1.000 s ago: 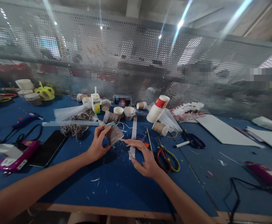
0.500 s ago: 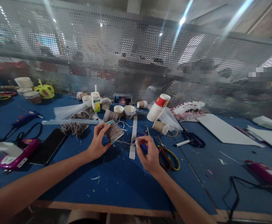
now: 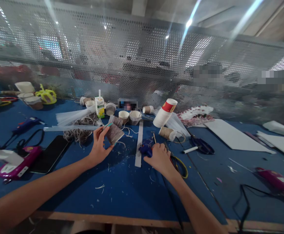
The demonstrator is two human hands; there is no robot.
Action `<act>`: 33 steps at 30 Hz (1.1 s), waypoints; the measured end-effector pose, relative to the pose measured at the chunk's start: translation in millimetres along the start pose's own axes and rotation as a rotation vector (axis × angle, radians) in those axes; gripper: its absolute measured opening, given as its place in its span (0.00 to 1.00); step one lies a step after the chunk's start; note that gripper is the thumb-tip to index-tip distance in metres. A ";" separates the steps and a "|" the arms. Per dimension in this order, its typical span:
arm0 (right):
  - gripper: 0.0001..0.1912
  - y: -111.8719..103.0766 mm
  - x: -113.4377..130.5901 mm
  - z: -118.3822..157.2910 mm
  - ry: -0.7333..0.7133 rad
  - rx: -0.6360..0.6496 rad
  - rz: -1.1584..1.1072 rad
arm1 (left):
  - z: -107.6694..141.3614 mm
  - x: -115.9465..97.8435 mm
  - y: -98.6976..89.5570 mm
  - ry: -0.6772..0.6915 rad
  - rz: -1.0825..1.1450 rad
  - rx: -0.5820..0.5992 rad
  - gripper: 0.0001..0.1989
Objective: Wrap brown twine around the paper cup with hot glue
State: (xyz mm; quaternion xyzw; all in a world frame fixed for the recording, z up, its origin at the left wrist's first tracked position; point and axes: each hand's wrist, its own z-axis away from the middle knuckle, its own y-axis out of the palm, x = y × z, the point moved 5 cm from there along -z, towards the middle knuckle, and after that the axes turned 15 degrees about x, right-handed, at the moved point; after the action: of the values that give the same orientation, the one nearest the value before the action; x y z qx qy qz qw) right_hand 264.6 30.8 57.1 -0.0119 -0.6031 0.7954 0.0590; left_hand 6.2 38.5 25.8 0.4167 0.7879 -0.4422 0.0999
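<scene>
My left hand (image 3: 100, 148) grips a cup wrapped in grey-brown yarn (image 3: 114, 134), tilted, with the thumb low and the fingers on its upper rim. A short loose yarn end hangs beside the cup. Over the table my right hand (image 3: 160, 156) has its fingers curled at a dark blue glue gun (image 3: 146, 149), by the scissors with yellow and red handles (image 3: 181, 165). A white ruler-like strip (image 3: 139, 144) lies between the two hands, partly under the glue gun.
Behind are yarn-wrapped cups, a drink carton (image 3: 100, 106), stacked paper cups (image 3: 165, 113) and a tangle of yarn (image 3: 78, 132). A phone (image 3: 50, 154) and magenta tool (image 3: 20, 165) lie left; white boards (image 3: 236, 136) and another magenta tool (image 3: 278, 182) lie right.
My right hand has let go of the yarn end and moved right onto the blue glue gun. My left hand has shifted slightly left with the cup, which is turned a little.
</scene>
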 end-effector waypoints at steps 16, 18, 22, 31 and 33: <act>0.11 6.1 3.0 0.4 -0.573 -0.031 -1.436 | 1.2 -4.8 -1.8 -0.004 0.047 -0.034 0.39; 0.12 5.4 9.8 3.5 -0.594 0.088 -1.567 | 1.2 -5.1 -1.7 -0.001 0.050 -0.026 0.38; 0.15 2.0 25.8 11.1 -0.665 0.421 -1.646 | 1.6 -4.4 -1.6 0.005 0.041 -0.017 0.38; 0.20 6.9 20.4 21.4 -0.630 0.109 -1.360 | 2.3 -3.2 0.3 -0.005 0.017 0.002 0.40; 0.17 6.0 20.5 26.7 -0.599 0.003 -1.253 | 2.3 -3.7 0.0 0.011 0.019 0.002 0.40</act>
State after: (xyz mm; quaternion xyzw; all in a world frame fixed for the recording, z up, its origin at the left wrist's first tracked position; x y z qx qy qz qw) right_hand 241.3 5.9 59.7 0.5588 -0.4856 0.5811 0.3379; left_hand 8.0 34.7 26.5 0.4267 0.7840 -0.4397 0.0996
